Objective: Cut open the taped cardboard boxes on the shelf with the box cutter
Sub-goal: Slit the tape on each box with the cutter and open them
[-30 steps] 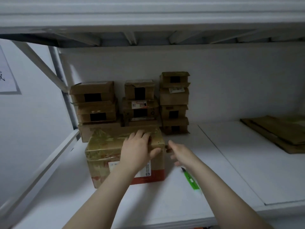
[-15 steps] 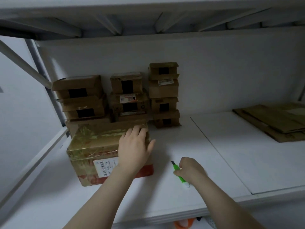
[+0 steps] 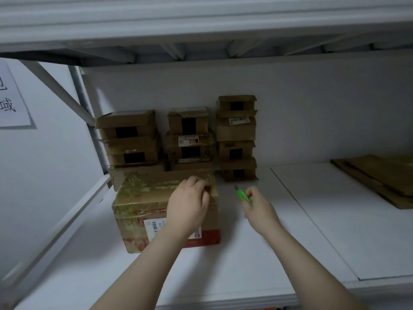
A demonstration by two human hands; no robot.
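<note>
- The front taped box (image 3: 143, 211) is sitting near the front edge of the shelf (image 3: 245, 260). Its top is looking sealed under glossy tape, so by my judgement no cut is showing on it yet.
- The left hand (image 3: 190, 206) is resting on the box's top toward its 1 o'clock corner, with its fingers bent down onto the tape. The view is soft there, so I cannot tell whether its grip is pinching the tape or only bracing the box.
- The right hand (image 3: 259, 206) is holding the green box cutter (image 3: 243, 195). Its grip is closing round the handle, and the tip is pointing toward 11 o'clock. The cutter is hanging just beside the box at its 3 o'clock side and is not touching it.
- The stacked boxes (image 3: 237, 139) are standing in three columns against the back wall, at 12 o'clock from the front box. They appear closed and are likely waiting their turn.
- Flattened cardboard (image 3: 380, 175) is lying well apart at the 3 o'clock end of the shelf.
- Judging from this, the task is only beginning. The tool is in hand and the first box is steadied, but the first cut and all the other boxes are remaining to be done.
</note>
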